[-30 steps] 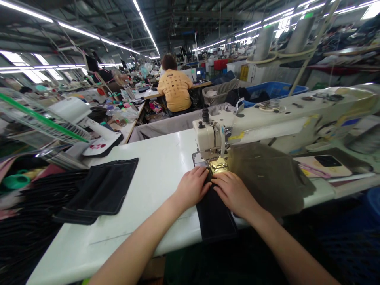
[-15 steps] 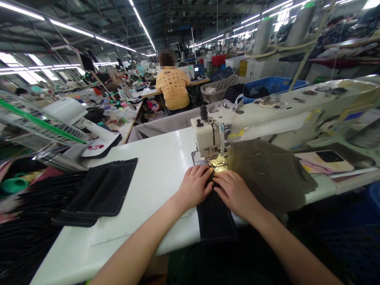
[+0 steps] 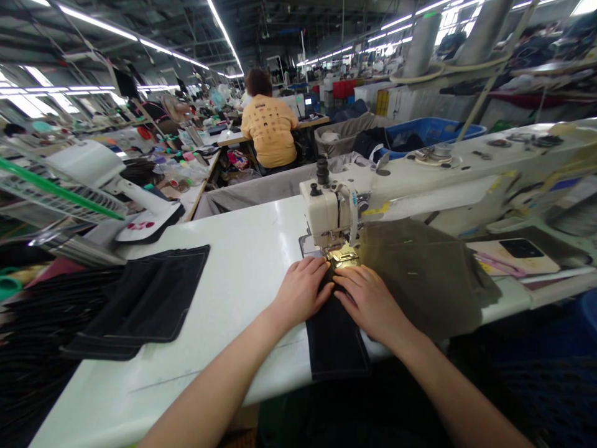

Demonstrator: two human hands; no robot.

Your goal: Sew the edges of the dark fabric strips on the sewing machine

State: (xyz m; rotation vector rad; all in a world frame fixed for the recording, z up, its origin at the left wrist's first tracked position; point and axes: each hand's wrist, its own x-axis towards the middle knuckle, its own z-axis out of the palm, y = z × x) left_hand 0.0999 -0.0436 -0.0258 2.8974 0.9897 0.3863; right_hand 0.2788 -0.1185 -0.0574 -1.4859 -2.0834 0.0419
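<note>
A black fabric piece with a stitched edge runs from the sewing machine's presser foot down over the table's front edge. My left hand bears on its left side, fingers bent together and thumb turned inward. Opposite it, my right hand grips the right side, its fingertips close to the brass-coloured plate under the needle. The fingertips of both hands nearly meet; the cloth beneath them is hidden.
At left on the white table lie stitched black panels, beside a heap of black pieces. A small white fan stands behind. A phone and pink scissors lie right. Ahead sits a person in yellow.
The view has shifted slightly, so the panels and fan sit a little further left. Both hands stay at the presser foot on the black fabric with almost the same pose.
</note>
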